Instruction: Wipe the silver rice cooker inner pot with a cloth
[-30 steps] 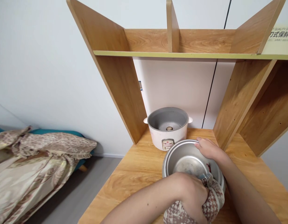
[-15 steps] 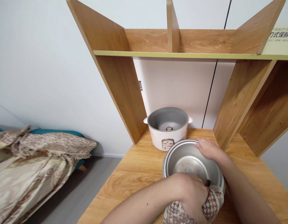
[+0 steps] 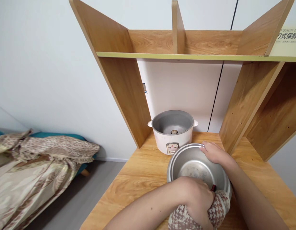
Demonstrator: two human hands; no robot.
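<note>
The silver inner pot point(image 3: 195, 164) of a rice cooker is tilted over the tabletop, its hollow facing me. My right hand point(image 3: 213, 153) grips its far right rim, thumb on the inner side. At the near rim, my left hand point(image 3: 199, 195) is closed on a brown-and-white patterned cloth point(image 3: 217, 207), pressing it against the pot's inside wall. A small dark red bit point(image 3: 213, 187) shows beside the left fingers; I cannot make out what it is. Just behind the pot stands the white rice cooker body point(image 3: 173, 140), lidless, its grey interior visible.
A wooden tabletop point(image 3: 128, 174) carries everything, with a wooden shelf unit point(image 3: 162, 56) rising behind it. Upright panels point(image 3: 250, 102) flank the cooker. On the left, a patterned cover point(image 3: 49, 166) drapes over blue furniture. A pale printed box point(image 3: 286, 44) sits upper right.
</note>
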